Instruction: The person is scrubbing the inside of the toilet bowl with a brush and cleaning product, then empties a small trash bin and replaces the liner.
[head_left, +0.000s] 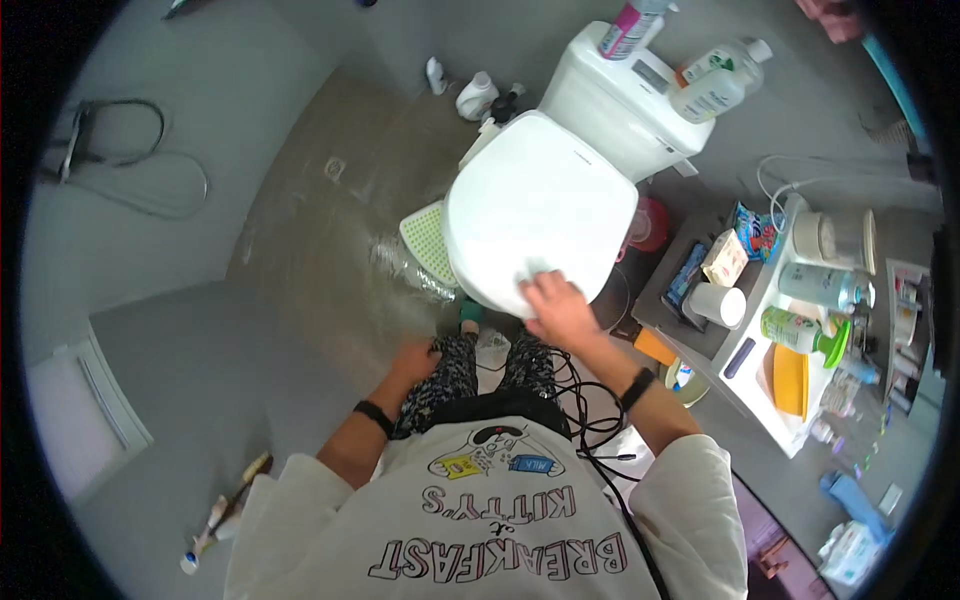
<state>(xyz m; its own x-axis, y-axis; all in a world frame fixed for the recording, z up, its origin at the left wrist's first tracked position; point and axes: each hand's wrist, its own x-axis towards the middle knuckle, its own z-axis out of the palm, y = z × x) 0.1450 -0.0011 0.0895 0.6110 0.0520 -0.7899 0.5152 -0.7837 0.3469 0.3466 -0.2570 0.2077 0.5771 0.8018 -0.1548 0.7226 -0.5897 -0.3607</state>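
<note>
The closed white lid of a toilet (540, 202) lies before me, slightly right of the middle. My right hand (559, 307) touches the lid near its front edge, fingers bent over the top surface; whether they grip the edge cannot be made out. My left hand (415, 367) hangs beside my left thigh, blurred, with nothing visible in it. Behind the lid rises the white cistern (626, 97). On it stand a pink-and-white spray can (630, 34) and clear plastic bottles (709, 94). A green-dotted, pale plastic piece (429, 240) shows at the lid's left.
White bottles (477, 96) stand on the wet floor (315, 225) by the wall, near a floor drain (334, 169). At right, a counter (784, 420) carries pump bottles (799, 330) and a yellow container (791, 381). Black cables (592, 405) hang by my right leg.
</note>
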